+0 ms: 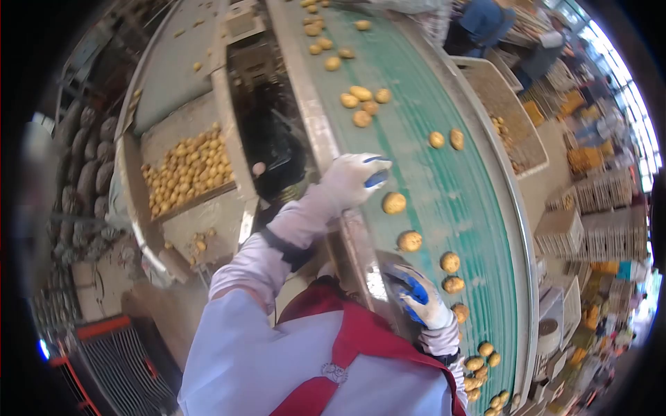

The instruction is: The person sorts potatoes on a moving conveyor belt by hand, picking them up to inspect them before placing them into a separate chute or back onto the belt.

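Note:
My left hand (355, 179), in a white glove with blue on the fingers, hovers over the near edge of a green conveyor belt (444, 201). Its fingers are bent and slightly apart, and no object shows between them. A potato (394, 202) lies on the belt just beyond it. Closer to my body, my right hand (422, 299) is by the belt's metal rim (364, 260), its blue glove palm partly turned up. Its fingers are loosely bent, holding nothing that I can see. Beside it are two potatoes, one (409, 240) farther up the belt and another (453, 284) to the right.
Several potatoes (361, 104) are scattered up the belt, and more (479, 371) lie at its lower end. To the left, a chute (239, 177) holds a potato pile. A pale bin (538, 149) stands beyond the belt, near stacked crates (610, 232) and other people (544, 52).

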Demonstrator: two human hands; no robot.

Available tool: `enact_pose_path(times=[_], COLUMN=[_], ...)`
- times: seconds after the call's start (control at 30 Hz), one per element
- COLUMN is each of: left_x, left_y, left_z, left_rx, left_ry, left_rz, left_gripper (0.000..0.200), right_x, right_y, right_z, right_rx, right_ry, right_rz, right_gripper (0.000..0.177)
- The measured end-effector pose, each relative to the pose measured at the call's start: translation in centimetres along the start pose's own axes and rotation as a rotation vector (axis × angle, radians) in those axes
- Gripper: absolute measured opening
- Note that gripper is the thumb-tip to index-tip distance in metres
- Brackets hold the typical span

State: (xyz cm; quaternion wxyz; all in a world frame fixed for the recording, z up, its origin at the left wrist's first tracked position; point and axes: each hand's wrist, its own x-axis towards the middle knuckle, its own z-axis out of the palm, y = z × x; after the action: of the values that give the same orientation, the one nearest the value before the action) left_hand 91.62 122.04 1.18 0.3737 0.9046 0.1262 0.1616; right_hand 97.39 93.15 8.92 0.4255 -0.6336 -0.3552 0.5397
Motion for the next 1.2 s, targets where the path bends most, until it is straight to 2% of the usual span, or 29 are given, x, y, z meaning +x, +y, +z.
enact_pose_path(times=[0.1,0.23,0.3,0.43,0.47,0.5,0.57,0.77,0.9,1.1,1.2], left_x=[-0.2,-0.9,-2.3,-1.5,-1.0,-0.6,-0.2,1.7,3.2,4.7,6.0], left_y=[-0.8,1.6,3.0,1.5,1.7,0.6,-0.6,-6.2,-7.4,-9.8,-10.3], left_z=[-1.6,-5.3,-6.2,-8.8,-9.7,-10.0,-10.5,-10.1,-11.9,-12.1,-13.3], left_rx=[0.050,0.224,0.277,0.122,0.020,-0.060,-0.167,-0.228,-0.177,-0.179,-0.130], left_ry=[0.096,-0.095,-0.020,-0.032,-0.090,-0.062,0.007,0.103,0.045,0.070,0.048], left_rz=[-0.014,-0.228,-0.163,-0.306,-0.346,-0.357,-0.462,-0.511,-0.567,-0.544,-0.509], left_gripper=[0.032,0.030,0.031,0.031,0.031,0.030,0.030,0.032,0.035,0.036,0.037], right_x=[-0.8,0.5,1.3,4.2,4.3,5.4,7.0,10.5,12.4,15.1,15.8], right_y=[0.2,-5.4,-8.2,-12.4,-12.4,-13.6,-13.3,-12.5,-12.7,-12.4,-13.4], right_z=[0.8,3.0,3.5,4.5,5.3,5.4,5.7,4.1,4.5,3.9,4.0], right_rx=[0.148,0.177,0.057,-0.258,-0.271,-0.493,-0.625,-0.456,-0.469,-0.452,-0.482], right_ry=[0.056,-0.015,-0.047,-0.163,-0.142,-0.165,-0.171,-0.180,-0.142,-0.151,-0.115], right_rz=[0.119,0.084,0.045,-0.067,-0.074,-0.150,-0.237,-0.237,-0.239,-0.224,-0.255], right_gripper=[0.050,0.052,0.053,0.053,0.057,0.057,0.057,0.052,0.052,0.054,0.049])
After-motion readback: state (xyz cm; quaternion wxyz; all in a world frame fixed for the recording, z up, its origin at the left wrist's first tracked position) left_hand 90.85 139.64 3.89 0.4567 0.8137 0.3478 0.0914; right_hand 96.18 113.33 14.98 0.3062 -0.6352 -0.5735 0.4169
